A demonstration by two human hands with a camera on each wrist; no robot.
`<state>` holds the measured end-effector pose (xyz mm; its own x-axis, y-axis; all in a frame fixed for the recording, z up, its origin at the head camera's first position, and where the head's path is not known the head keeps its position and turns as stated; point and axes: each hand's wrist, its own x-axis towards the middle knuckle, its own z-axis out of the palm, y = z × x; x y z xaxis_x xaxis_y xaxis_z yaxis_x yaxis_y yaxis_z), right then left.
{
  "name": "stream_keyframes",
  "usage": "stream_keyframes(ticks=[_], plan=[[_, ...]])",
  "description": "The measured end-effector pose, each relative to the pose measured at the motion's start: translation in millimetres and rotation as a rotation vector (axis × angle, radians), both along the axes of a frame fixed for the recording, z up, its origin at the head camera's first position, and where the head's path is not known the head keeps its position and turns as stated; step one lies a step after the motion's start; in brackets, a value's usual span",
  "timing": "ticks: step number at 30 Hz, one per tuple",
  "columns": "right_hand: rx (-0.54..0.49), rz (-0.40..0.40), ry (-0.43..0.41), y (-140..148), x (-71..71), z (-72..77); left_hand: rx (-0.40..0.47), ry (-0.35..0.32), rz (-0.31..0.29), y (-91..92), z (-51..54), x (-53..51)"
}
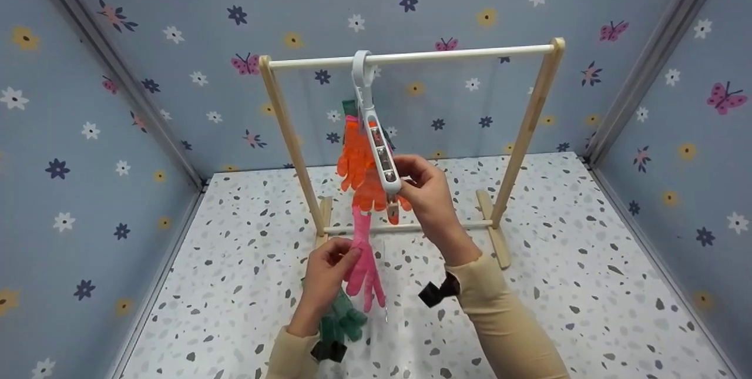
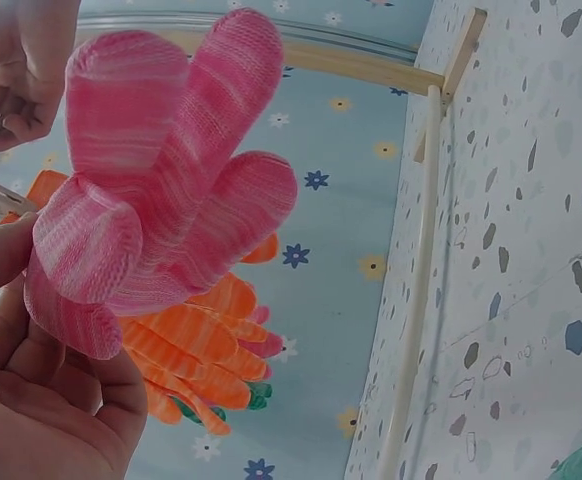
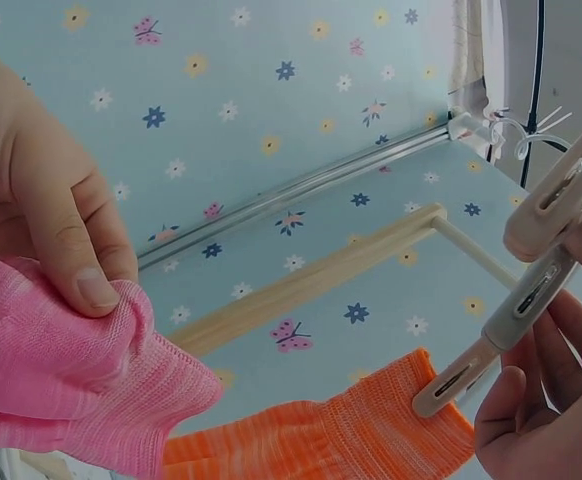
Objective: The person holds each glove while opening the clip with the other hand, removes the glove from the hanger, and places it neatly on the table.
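My left hand (image 1: 323, 270) pinches a pink knitted glove (image 1: 365, 267) near its cuff; the glove's fingers hang down in the head view. My right hand (image 1: 432, 203) holds the near end of a white clip hanger (image 1: 392, 186), which hooks over the rack's top rail. In the right wrist view, a clip (image 3: 456, 380) on the hanger grips the cuff of an orange glove (image 3: 371, 425). Farther back along the hanger hang more orange gloves (image 1: 354, 153), with a bit of green glove (image 1: 349, 107) behind them. The pink cuff is apart from the orange one.
A wooden rack with a white top rail (image 1: 458, 53) and a low white crossbar (image 1: 464, 225) stands on the speckled surface (image 1: 564, 261). Green gloves (image 1: 341, 320) lie below my left wrist. Flowered panels (image 1: 675, 132) enclose the back and both sides.
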<state>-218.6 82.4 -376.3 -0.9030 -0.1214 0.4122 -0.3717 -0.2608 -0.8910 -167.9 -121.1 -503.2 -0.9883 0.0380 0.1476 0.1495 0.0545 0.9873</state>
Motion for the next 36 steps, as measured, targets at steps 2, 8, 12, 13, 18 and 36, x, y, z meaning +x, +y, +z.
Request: stream_keyframes(ticks=[2,8,12,13,18,36], plan=[[-0.004,0.007,-0.001,0,-0.3,-0.5,-0.003,-0.007,-0.003,1.3,5.4,3.5],[-0.019,0.024,-0.013,0,0.3,-1.4,0.024,-0.002,-0.017,5.0,20.9,14.0],[-0.028,0.037,-0.025,0,0.0,-2.4,0.033,-0.028,-0.011,5.7,20.4,14.6],[-0.028,0.039,-0.024,-1,-0.2,-2.8,0.033,-0.035,-0.008,5.7,19.9,14.8],[-0.004,0.022,0.011,-1,-0.5,-5.1,0.047,-0.025,-0.006,4.7,15.1,15.6],[0.003,0.026,0.020,-4,-1.1,-9.3,0.036,-0.090,0.021,3.1,4.7,18.1]])
